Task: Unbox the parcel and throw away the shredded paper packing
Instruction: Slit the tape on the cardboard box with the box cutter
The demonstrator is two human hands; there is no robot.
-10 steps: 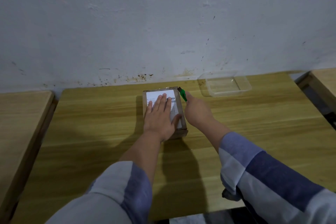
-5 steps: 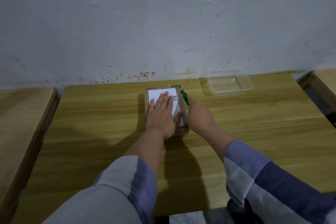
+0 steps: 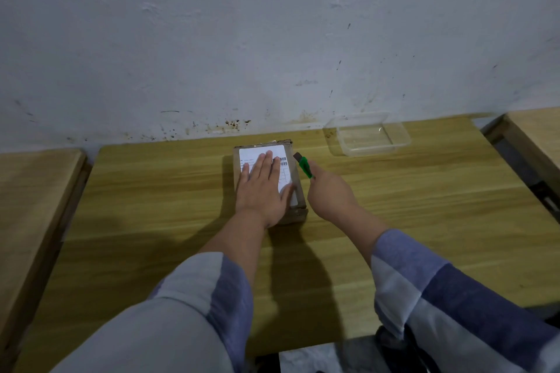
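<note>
A small brown cardboard parcel (image 3: 298, 188) with a white shipping label lies closed on the wooden table (image 3: 424, 206), near the wall. My left hand (image 3: 262, 188) rests flat on top of the parcel, fingers spread over the label. My right hand (image 3: 328, 194) is fisted around a green utility knife (image 3: 304, 166), held along the parcel's right side with its tip pointing toward the wall. No shredded paper is visible.
An empty clear plastic container (image 3: 368, 136) stands at the back right of the table by the white wall. Other wooden tables flank this one at the left (image 3: 33, 197) and at the right (image 3: 536, 136).
My right hand has drawn the green knife back toward me along the parcel's right side. My left hand stays flat on the label.
</note>
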